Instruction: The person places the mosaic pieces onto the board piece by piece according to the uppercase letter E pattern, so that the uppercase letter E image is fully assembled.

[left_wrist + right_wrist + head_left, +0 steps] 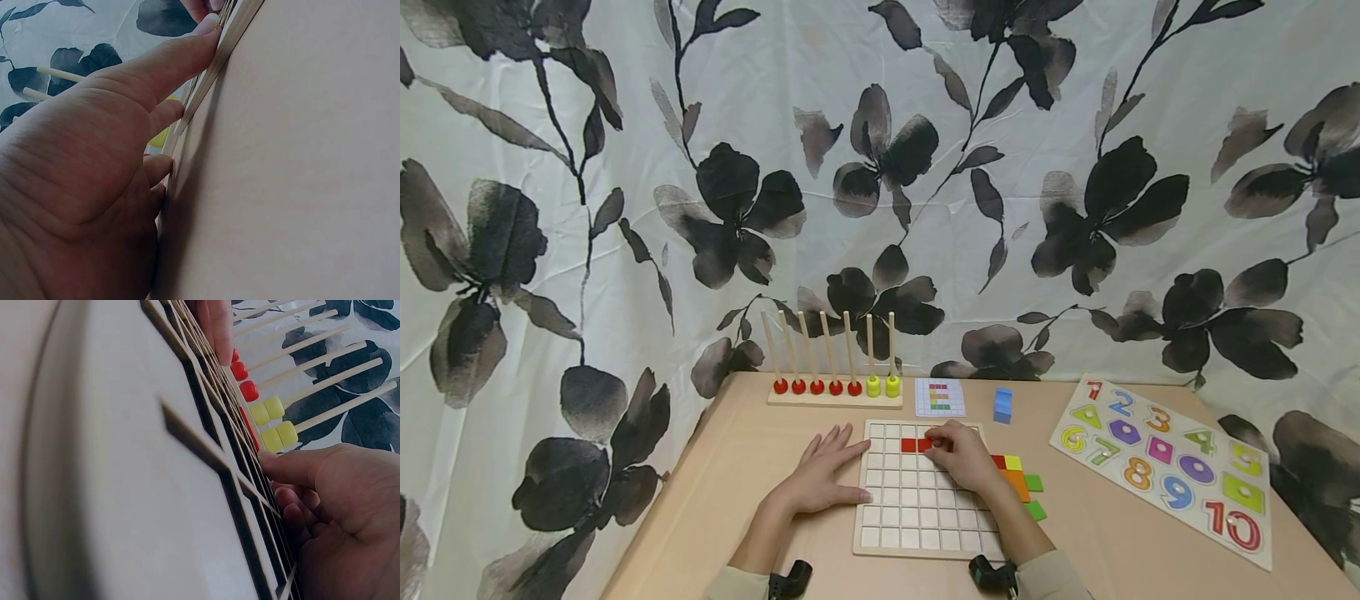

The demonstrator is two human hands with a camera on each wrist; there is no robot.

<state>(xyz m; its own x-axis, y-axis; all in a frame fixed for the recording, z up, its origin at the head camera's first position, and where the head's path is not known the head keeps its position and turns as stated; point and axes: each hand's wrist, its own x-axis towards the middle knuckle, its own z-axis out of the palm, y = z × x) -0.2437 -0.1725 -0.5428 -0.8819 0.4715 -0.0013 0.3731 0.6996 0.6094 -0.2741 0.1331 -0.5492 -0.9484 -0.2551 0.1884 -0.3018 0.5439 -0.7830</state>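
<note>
A white gridded board [898, 517] with a wooden rim lies on the table. Two red square tiles [909, 446] sit side by side in its upper rows. At the right end of this red row, my right hand [961, 457] pinches a red tile between thumb and index finger, mostly hidden by the fingertips. In the right wrist view, its thumb [294, 465] meets the grid beside a red strip. My left hand [823, 475] is spread at the board's left edge, its thumb and index fingertip touching the rim [215, 69].
Behind the board stand a peg rack [835, 401] with red and yellow beads, a pattern card [940, 398] and blue blocks [1002, 406]. Orange tiles [1018, 484], green tiles [1034, 483] and others lie right of the board. A number puzzle board [1165, 467] lies farther right.
</note>
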